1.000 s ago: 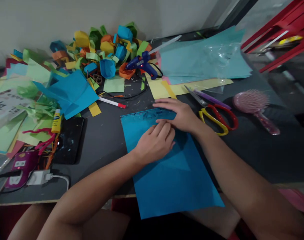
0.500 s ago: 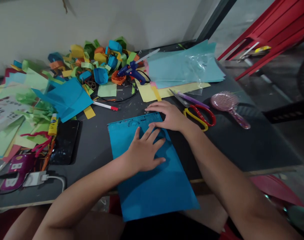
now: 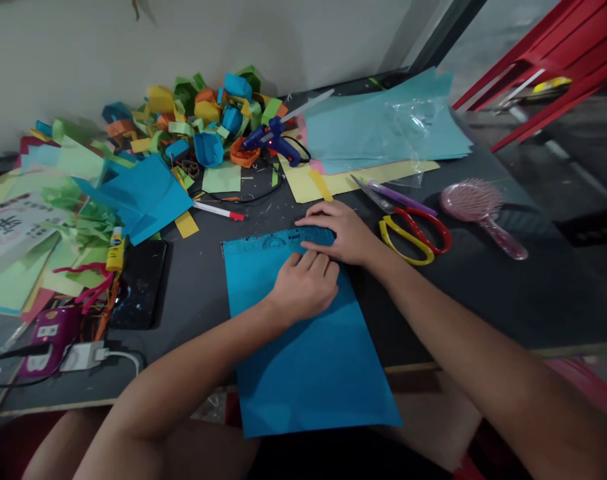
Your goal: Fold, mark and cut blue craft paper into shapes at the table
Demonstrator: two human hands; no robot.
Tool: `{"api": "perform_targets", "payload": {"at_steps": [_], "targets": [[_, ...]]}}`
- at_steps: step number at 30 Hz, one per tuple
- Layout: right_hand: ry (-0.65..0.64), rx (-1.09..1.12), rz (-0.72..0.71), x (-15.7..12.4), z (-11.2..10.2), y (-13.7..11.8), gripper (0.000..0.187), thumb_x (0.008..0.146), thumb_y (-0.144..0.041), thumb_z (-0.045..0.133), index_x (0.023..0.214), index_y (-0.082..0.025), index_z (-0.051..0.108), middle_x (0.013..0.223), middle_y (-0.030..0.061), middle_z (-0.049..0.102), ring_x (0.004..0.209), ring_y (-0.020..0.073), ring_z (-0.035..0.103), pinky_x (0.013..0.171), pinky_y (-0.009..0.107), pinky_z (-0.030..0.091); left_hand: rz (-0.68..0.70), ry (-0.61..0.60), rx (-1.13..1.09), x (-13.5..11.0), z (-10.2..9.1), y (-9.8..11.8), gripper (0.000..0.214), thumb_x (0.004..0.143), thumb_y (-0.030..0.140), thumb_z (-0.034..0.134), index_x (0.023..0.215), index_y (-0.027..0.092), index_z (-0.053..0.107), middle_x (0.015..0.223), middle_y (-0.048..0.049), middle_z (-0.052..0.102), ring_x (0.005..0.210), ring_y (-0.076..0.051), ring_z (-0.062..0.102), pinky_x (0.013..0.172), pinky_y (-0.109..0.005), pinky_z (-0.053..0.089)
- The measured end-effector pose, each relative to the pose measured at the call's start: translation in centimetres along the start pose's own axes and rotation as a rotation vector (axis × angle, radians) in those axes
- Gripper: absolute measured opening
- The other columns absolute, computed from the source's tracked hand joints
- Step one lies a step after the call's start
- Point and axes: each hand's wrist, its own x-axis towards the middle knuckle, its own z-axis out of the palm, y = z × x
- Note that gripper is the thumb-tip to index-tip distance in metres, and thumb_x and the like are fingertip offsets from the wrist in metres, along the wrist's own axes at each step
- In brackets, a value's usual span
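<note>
A blue paper sheet (image 3: 308, 360) lies on the dark table and hangs over its near edge. Along the sheet's far edge lies a blue see-through ruler (image 3: 263, 241). My right hand (image 3: 344, 232) covers the ruler's right end, with the fingers above it and the thumb below, pinching it. Just below the ruler, my left hand (image 3: 306, 285) rests on the paper, holding nothing. Its fingers lie close together and point at the ruler, nearly touching my right thumb.
Red-and-yellow scissors (image 3: 416, 230) and a pink hairbrush (image 3: 480, 208) lie right of my hands. A blue glue gun (image 3: 276, 139), a red-capped pen (image 3: 218, 210), a heap of coloured paper pieces (image 3: 198, 117) and pale blue sheets (image 3: 383, 127) lie behind. A glue stick (image 3: 115, 248), phone (image 3: 139, 283) and charger (image 3: 80, 355) lie left.
My left hand's fingers, spread on the paper half a second ago, have drawn together and moved up toward the ruler. My right hand has stayed on the ruler's end.
</note>
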Motion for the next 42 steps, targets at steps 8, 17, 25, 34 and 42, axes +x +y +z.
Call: {"api": "perform_targets", "payload": {"at_steps": [8,17,25,34,42], "targets": [[-0.001,-0.022,0.004,-0.2,0.0,-0.5,0.034,0.087,-0.044,0.058,0.112,-0.024,0.072,0.111,0.01,0.065,0.105,0.0284,0.06,0.094,0.048,0.047,-0.055,0.031,0.025,-0.1,-0.7,0.0,0.032,0.094,0.017,0.037,0.079,0.016,0.066,0.071,-0.0089,0.065,0.075,-0.021,0.061,0.063,-0.034,0.044],[0.004,-0.023,-0.029,-0.4,-0.4,-0.4,0.027,0.087,-0.038,0.06,0.108,-0.026,0.072,0.109,0.0088,0.069,0.102,0.028,0.064,0.091,0.047,0.051,-0.719,-0.132,0.189,0.1,-0.8,0.9,0.043,0.099,0.022,0.038,0.127,-0.002,0.059,0.129,-0.0294,0.06,0.119,-0.042,0.06,0.081,-0.049,0.062],[0.023,-0.096,-0.002,-0.8,-0.3,-0.9,0.027,0.088,-0.037,0.06,0.11,-0.029,0.072,0.107,0.0074,0.07,0.099,0.0285,0.065,0.089,0.047,0.051,-0.823,-0.16,0.032,0.5,0.3,1.5,0.047,0.097,0.02,0.04,0.137,-0.003,0.05,0.133,-0.0307,0.052,0.126,-0.046,0.049,0.088,-0.06,0.056],[0.011,-0.104,0.022,-0.6,-0.5,-1.2,0.026,0.086,-0.038,0.06,0.107,-0.03,0.073,0.104,0.0059,0.073,0.096,0.0278,0.067,0.086,0.047,0.052,-0.817,-0.267,0.001,0.8,-0.7,1.1,0.048,0.097,0.022,0.04,0.135,-0.005,0.051,0.136,-0.032,0.049,0.127,-0.046,0.047,0.091,-0.058,0.056],[0.025,-0.124,0.016,-0.5,-0.6,-1.2,0.025,0.086,-0.038,0.06,0.103,-0.029,0.075,0.102,0.0058,0.074,0.093,0.026,0.068,0.085,0.044,0.054,-0.816,-0.249,0.037,1.0,-0.6,1.0,0.046,0.097,0.021,0.04,0.133,-0.005,0.053,0.135,-0.0312,0.05,0.127,-0.046,0.048,0.091,-0.057,0.056]]}}
